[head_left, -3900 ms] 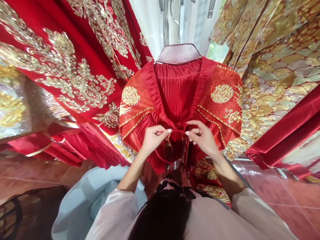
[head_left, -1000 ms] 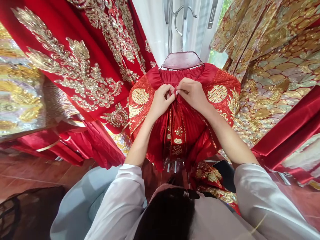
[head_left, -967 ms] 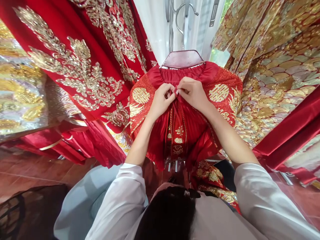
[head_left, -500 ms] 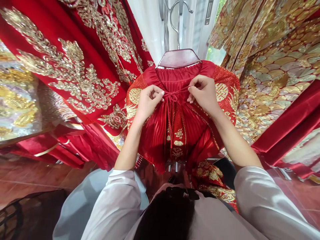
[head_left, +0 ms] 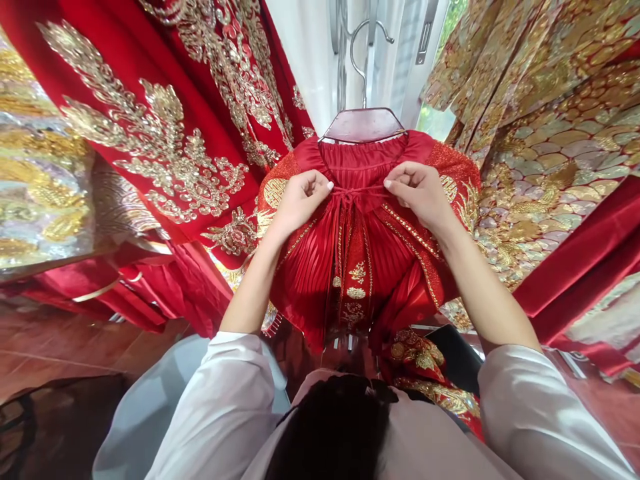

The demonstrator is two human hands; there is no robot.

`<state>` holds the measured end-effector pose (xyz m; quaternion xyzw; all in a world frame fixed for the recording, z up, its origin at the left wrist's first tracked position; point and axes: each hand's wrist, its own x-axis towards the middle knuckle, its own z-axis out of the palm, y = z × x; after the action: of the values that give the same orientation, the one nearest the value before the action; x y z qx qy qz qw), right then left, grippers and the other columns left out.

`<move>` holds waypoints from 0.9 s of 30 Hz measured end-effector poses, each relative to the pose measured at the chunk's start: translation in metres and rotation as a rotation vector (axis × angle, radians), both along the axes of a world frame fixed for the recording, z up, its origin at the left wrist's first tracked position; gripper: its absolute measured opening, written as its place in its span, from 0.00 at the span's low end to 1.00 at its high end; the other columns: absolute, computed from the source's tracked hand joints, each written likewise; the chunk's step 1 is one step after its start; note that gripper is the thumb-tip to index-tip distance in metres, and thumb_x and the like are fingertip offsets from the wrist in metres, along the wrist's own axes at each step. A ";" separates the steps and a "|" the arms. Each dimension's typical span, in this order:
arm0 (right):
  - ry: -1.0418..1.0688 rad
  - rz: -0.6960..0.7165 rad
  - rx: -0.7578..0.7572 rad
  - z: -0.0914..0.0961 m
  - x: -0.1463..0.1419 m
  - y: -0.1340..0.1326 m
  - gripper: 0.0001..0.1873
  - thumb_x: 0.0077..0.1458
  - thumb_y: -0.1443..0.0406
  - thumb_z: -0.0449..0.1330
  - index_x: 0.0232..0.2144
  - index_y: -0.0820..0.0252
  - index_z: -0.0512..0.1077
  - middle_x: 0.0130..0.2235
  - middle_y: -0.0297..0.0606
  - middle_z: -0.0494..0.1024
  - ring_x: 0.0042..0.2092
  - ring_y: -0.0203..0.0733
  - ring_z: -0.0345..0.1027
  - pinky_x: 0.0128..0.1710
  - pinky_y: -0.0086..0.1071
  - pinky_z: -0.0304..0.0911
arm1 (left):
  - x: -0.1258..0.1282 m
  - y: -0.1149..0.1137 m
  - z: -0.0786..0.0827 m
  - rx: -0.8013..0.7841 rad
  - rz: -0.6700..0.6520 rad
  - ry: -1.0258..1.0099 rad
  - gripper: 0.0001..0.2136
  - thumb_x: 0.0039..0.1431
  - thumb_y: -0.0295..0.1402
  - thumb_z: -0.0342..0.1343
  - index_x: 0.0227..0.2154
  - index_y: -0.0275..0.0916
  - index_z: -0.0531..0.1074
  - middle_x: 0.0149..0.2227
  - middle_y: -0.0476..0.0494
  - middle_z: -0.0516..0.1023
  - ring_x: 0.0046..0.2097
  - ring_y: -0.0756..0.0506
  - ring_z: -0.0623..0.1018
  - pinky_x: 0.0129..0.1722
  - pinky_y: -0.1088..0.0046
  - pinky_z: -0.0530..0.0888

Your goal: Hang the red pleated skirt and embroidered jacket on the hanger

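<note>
A red garment (head_left: pixel 300 280) with gold embroidery hangs on a clothes hanger (head_left: pixel 363 123) in front of me. A thin red cord is tied in a small bow (head_left: pixel 347 195) at the front of its gathered neckline. Left of the bow, my left hand (head_left: pixel 306 203) is closed in a pinch on the cord. To the right, my right hand (head_left: pixel 420 195) pinches the cord between thumb and fingers. The cord runs fairly straight between both hands, across the knot. Pleated red fabric and a gold-patterned strip lie below the bow.
A red dress (head_left: pixel 195 140) with sparkling appliqué hangs at left, and a gold scale-patterned garment (head_left: pixel 540 120) at right. Below left is a grey rounded seat (head_left: pixel 150 393). Red-and-gold fabric (head_left: pixel 425 360) is bunched low, right of centre.
Both hands have drawn slightly farther apart along the cord, and the bow looks smaller and tighter. The camera view has shifted a little.
</note>
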<state>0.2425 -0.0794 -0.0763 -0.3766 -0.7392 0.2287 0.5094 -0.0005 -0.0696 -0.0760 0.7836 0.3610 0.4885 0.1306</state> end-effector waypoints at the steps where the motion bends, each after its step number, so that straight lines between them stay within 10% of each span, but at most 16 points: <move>1: -0.020 -0.018 0.031 0.001 0.000 0.001 0.08 0.51 0.59 0.59 0.28 0.57 0.65 0.20 0.29 0.58 0.21 0.30 0.49 0.21 0.29 0.48 | -0.001 0.000 0.001 0.029 0.044 0.035 0.09 0.58 0.35 0.54 0.24 0.39 0.66 0.20 0.51 0.63 0.23 0.51 0.63 0.24 0.75 0.61; 6: -0.102 -0.142 0.081 0.005 0.002 0.006 0.13 0.46 0.56 0.63 0.25 0.58 0.66 0.20 0.31 0.63 0.23 0.32 0.53 0.23 0.30 0.50 | -0.009 -0.006 0.003 0.131 0.335 0.223 0.13 0.52 0.38 0.59 0.19 0.39 0.66 0.19 0.50 0.67 0.25 0.49 0.66 0.29 0.72 0.63; 16: -0.410 -0.699 0.443 0.017 0.048 -0.017 0.20 0.58 0.56 0.52 0.48 0.58 0.71 0.47 0.45 0.75 0.47 0.50 0.67 0.45 0.45 0.62 | -0.047 0.027 0.053 0.324 0.163 0.184 0.17 0.52 0.47 0.60 0.37 0.39 0.73 0.41 0.45 0.77 0.51 0.42 0.69 0.56 0.57 0.62; 21: -0.500 -0.521 0.401 0.015 0.079 -0.001 0.23 0.61 0.54 0.47 0.48 0.59 0.72 0.44 0.45 0.76 0.46 0.49 0.68 0.44 0.42 0.62 | -0.050 0.058 0.052 -0.009 -0.154 0.281 0.24 0.51 0.57 0.54 0.31 0.36 0.73 0.30 0.46 0.75 0.36 0.47 0.74 0.38 0.71 0.71; 27: -0.200 -0.242 0.116 0.025 0.115 0.034 0.34 0.49 0.37 0.52 0.18 0.61 0.66 0.19 0.39 0.66 0.22 0.32 0.55 0.24 0.33 0.50 | -0.042 0.061 0.016 0.204 0.185 0.004 0.20 0.59 0.49 0.50 0.20 0.40 0.67 0.18 0.51 0.64 0.27 0.48 0.70 0.30 0.73 0.68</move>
<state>0.3574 -0.0456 -0.0513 -0.4537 -0.7474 0.0842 0.4780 -0.0425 -0.0087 -0.0602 0.7570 0.3805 0.5312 0.0037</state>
